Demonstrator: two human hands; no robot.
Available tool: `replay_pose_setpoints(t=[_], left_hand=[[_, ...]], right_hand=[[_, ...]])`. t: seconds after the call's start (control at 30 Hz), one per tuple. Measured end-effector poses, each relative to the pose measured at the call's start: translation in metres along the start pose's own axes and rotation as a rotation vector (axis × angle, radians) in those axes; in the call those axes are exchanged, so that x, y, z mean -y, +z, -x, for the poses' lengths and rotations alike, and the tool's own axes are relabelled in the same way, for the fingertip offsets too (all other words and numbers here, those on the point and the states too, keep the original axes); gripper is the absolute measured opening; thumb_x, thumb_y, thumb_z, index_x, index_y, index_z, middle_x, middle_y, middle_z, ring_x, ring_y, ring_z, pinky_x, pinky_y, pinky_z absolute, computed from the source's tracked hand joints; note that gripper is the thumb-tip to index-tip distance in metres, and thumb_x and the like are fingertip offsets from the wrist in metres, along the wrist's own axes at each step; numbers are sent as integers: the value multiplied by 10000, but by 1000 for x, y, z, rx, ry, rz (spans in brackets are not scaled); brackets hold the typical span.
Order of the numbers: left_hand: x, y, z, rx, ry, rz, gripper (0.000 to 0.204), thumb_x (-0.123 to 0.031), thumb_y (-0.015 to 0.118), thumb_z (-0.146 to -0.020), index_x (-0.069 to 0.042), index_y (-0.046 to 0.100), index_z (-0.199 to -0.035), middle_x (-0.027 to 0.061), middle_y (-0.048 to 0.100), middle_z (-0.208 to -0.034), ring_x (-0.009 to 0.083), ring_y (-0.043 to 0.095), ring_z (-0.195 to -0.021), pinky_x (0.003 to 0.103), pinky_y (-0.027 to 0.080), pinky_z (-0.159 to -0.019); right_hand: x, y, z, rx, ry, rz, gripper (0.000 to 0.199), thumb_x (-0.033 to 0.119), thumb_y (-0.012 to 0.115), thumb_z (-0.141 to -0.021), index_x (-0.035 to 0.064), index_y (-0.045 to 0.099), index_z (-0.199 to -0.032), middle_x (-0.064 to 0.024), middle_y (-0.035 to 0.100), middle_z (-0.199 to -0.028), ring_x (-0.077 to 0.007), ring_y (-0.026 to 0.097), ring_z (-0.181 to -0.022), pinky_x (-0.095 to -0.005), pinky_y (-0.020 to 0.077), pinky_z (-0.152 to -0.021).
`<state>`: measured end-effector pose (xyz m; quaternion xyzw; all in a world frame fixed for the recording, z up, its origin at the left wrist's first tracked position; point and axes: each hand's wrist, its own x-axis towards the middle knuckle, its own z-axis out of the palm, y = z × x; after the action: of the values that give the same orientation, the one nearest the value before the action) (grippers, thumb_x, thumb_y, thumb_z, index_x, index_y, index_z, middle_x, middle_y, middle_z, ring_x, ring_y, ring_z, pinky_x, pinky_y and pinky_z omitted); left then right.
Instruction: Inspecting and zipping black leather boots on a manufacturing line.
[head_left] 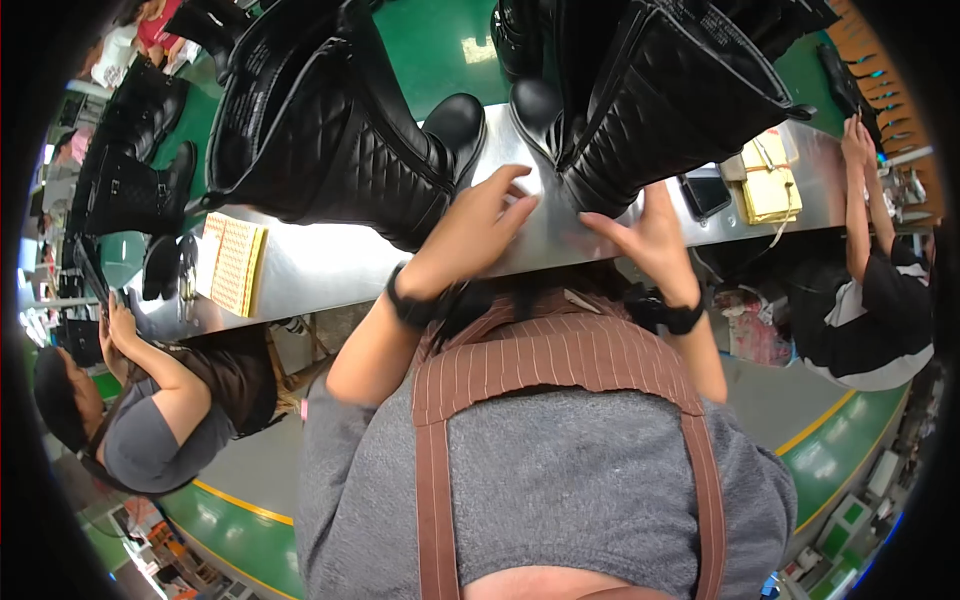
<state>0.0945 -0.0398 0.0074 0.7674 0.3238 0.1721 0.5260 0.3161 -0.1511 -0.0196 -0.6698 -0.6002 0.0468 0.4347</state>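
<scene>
Two tall black quilted boots stand on a metal bench in front of me. Beside the ankle of the left boot [345, 145] is my left hand [480, 225], its thumb and fingers apart and curved over the bench, with nothing between them. My right hand [650, 240] is close under the right boot [665, 110], thumb stretched out toward the left and fingers pointing up. Some of its fingertips are hard to make out against the boot, and I cannot tell whether they touch it. The rounded toes of both boots point toward the middle.
The metal bench [340, 265] runs across. A yellow patterned stack [232, 262] lies left; a dark phone [707, 195] and yellow bundle [768, 185] lie right. More black boots [125, 180] stand far left. Co-workers sit left [165, 400] and right [870, 310].
</scene>
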Motion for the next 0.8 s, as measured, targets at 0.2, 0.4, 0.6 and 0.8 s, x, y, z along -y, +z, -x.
replay_pose_setpoints(t=[0.2,0.4,0.6,0.8], left_hand=[[45,33,-70,160,-272,351,270,-258,530,-1054,-7,554,-1151,60,660,-878,108,623,-697,233,481,-609],[53,21,-76,380,-291,489,302,-276,507,-1064,-43,636,-921,11,637,-728,76,523,-574,202,396,-539],[-43,-13,-54,341,51,639,313,-293,521,-1051,-62,620,-865,-38,505,-596,48,404,-509,205,310,-490],[-141,-47,-37,100,243,578,396,-328,408,-1087,5,614,-1033,47,654,-708,98,593,-577,197,433,-529]], right_hand=[[-27,29,-3,180,330,-470,529,139,849,-773,-12,604,-1217,-112,711,-1105,-194,676,-1038,-321,517,-919],[-26,27,-3,207,357,-522,472,107,832,-758,-12,633,-1169,-113,728,-1066,-194,693,-1001,-319,529,-888],[-14,31,-5,83,414,-307,447,106,795,-755,24,632,-1163,-140,733,-1021,-249,712,-956,-346,536,-860],[-12,29,-5,123,338,-424,509,109,811,-748,13,602,-1203,-141,725,-1052,-250,701,-979,-349,530,-881]])
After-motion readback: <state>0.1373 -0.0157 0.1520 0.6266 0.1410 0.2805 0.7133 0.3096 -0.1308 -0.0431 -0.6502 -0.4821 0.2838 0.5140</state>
